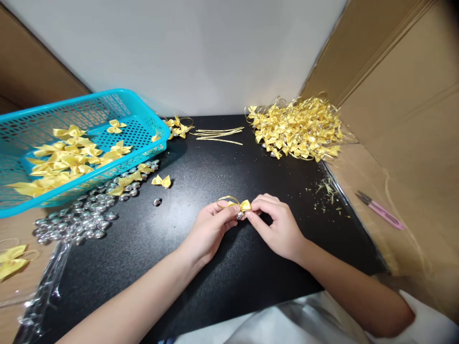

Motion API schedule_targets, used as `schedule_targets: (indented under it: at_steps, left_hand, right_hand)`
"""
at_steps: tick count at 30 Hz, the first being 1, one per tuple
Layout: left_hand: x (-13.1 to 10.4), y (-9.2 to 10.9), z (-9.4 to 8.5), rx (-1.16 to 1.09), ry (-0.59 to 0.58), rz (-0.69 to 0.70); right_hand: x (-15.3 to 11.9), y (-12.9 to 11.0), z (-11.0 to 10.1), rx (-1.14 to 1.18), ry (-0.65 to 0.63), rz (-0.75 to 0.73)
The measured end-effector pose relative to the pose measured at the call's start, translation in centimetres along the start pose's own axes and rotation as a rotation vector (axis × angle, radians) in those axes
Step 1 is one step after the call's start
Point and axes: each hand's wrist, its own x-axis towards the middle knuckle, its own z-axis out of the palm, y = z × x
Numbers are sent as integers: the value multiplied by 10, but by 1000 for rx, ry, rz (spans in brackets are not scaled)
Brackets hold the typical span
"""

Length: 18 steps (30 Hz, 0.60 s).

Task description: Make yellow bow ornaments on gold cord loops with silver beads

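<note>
Over the middle of the black table (201, 277), my two hands meet around a yellow ribbon bow (245, 205) with a thin gold cord loop and a silver bell-like bead (240, 215) under it. My left hand (215, 227) pinches the bow's left side, the cord arching above its fingers. On the other side, my right hand (276, 224) holds the bow's right edge between thumb and index finger. The fingertips partly hide the knot. To the left lie a loose yellow bow (161, 181) and a single silver bead (157, 202).
A blue basket (163, 138) of yellow bows stands at left, with many silver beads (79, 220) before it. Gold cords (219, 134) lie at the back. At back right is a heap of finished-looking bows (297, 129); pink-handled snips (382, 211) and cord scraps (328, 191) lie right.
</note>
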Motion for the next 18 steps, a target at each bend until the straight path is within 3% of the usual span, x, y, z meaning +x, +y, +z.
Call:
schedule_targets:
  at_steps: [5,8,11,13,18]
  left_hand:
    - [-1,-1,2,37,22,8]
    - [-2,-1,3,52,73,62]
    - [-3,-1,4,133,138,160]
    - [-4,-1,4,191,156,227]
    - [-9,0,7,296,170,343]
  right_hand:
    - [1,0,2,-21,25,14]
    - [0,-4,0,-37,172,-3]
    - [-3,-10,-2,-102,322,-190]
    - [-5,-13,-1,-171,319,-287]
    - [-6,-12,4,-244,348,-173]
